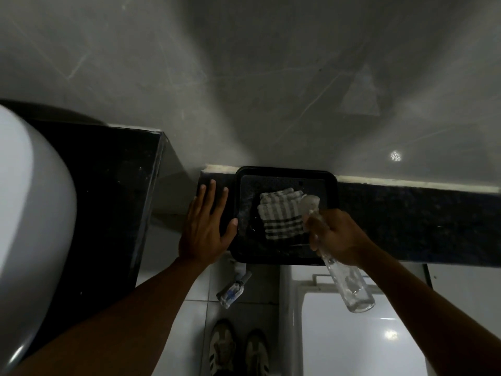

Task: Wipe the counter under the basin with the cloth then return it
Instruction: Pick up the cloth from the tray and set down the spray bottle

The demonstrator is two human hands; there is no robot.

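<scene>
Head view, looking down in dim light. Left hand [206, 226] flat and released, fingers spread, palm down on the dark ledge [406, 213], thumb touching the left rim of the tray [287, 172]. Right hand [334, 234] grasping a clear spray bottle [349, 286], tilted, its head up by the fingers and over the tray's right side, its base low and toward the person, past the ledge's front edge. Black tray on the ledge, against the wall, its front edge sticking out a little past the ledge. Folded cloth [280, 214] inside the tray, white with dark stripes, lying flat near the middle, just beside the bottle's head. White basin [32, 213] at far left, big and round, on a black desk [108, 191] that sits nearer the camera than the ledge. Gap between desk and ledge. Small clear bottle [230, 290] below the tray, down near the white floor tiles; what holds it, cannot tell. Two shoes [238, 351] on the floor at the bottom. White lid [366, 335], shiny, at lower right under the spray bottle. Grey wall [271, 77] above, streaked.
</scene>
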